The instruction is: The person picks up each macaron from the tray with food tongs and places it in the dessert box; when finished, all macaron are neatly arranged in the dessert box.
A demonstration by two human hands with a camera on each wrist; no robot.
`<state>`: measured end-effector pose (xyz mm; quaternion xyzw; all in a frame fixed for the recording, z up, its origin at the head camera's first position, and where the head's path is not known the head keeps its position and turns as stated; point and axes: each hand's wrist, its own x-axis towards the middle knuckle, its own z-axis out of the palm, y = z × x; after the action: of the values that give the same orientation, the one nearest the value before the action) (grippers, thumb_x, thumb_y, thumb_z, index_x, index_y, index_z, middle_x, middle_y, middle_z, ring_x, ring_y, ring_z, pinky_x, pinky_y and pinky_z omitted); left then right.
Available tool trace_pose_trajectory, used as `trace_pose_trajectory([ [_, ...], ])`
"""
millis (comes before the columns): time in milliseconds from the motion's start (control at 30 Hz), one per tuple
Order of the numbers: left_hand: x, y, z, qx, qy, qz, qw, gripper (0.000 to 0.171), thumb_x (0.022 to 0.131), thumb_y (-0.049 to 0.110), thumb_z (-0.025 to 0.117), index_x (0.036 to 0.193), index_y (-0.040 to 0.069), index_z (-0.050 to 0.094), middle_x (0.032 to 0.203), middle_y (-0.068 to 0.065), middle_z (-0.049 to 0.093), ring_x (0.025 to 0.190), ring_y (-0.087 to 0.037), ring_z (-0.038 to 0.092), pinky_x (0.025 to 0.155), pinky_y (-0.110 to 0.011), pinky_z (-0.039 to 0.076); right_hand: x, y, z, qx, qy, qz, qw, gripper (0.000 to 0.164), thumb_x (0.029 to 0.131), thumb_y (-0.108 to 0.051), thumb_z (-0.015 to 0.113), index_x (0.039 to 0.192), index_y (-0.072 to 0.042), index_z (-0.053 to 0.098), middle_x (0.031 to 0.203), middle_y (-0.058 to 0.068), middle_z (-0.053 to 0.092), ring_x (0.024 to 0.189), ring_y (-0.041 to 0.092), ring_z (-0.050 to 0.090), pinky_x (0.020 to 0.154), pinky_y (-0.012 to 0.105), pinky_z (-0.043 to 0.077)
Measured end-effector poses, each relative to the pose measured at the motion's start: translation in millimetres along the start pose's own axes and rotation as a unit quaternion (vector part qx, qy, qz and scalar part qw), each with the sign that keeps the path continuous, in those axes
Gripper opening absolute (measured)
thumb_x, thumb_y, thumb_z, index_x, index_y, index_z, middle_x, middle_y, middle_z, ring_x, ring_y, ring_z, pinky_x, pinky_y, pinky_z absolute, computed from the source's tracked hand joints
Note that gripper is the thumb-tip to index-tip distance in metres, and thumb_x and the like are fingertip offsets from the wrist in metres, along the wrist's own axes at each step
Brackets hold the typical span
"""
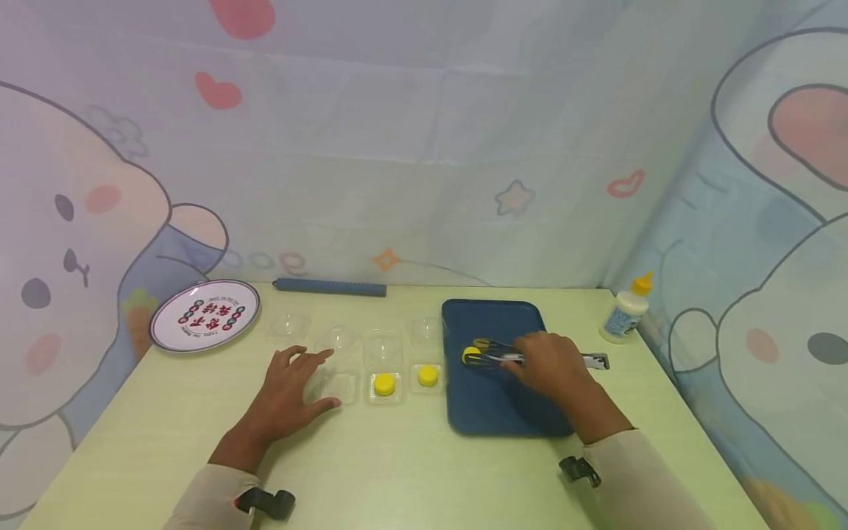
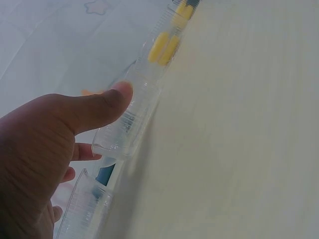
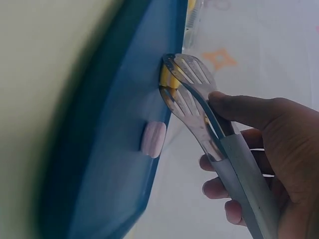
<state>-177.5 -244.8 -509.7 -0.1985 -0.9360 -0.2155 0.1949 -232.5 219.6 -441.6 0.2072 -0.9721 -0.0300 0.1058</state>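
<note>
My right hand (image 1: 548,362) grips a pair of slotted metal serving tongs (image 3: 204,114) over the dark blue tray (image 1: 490,412). The tongs' heads are around a yellow macaron (image 1: 471,355) at the tray's left side. A pink macaron (image 3: 153,139) also lies on the tray in the right wrist view; my hand hides it from the head view. My left hand (image 1: 285,395) is spread beside a clear plastic box (image 1: 341,388), thumb near its front edge; whether they touch I cannot tell. Two yellow macarons (image 1: 384,383) (image 1: 428,375) sit in clear boxes between the hands.
Several clear domed lids (image 1: 289,324) stand in a row behind the boxes. A white plate (image 1: 172,327) with red characters lies at the back left. Along the back edge is a grey-blue stick (image 1: 331,287). A white bottle (image 1: 623,316) with a yellow nozzle stands right of the tray.
</note>
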Motion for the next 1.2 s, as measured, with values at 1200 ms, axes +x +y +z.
trace_pose_trajectory([
  [1200,-1.5,1.7,-0.4,0.002,0.005,-0.003,1.0000,0.085,0.080,0.035,0.097,0.152,0.011,0.061,0.136,-0.014,0.073,0.140,-0.048,0.052,0.119,-0.080,0.032,10.4,-6.1,-14.6,0.045,0.054,-0.025,0.997,0.045,0.094,-0.051,0.082,0.119,-0.015,0.084,0.085,0.003,0.082,0.075,0.024,0.074,0.062,0.042,0.060],
])
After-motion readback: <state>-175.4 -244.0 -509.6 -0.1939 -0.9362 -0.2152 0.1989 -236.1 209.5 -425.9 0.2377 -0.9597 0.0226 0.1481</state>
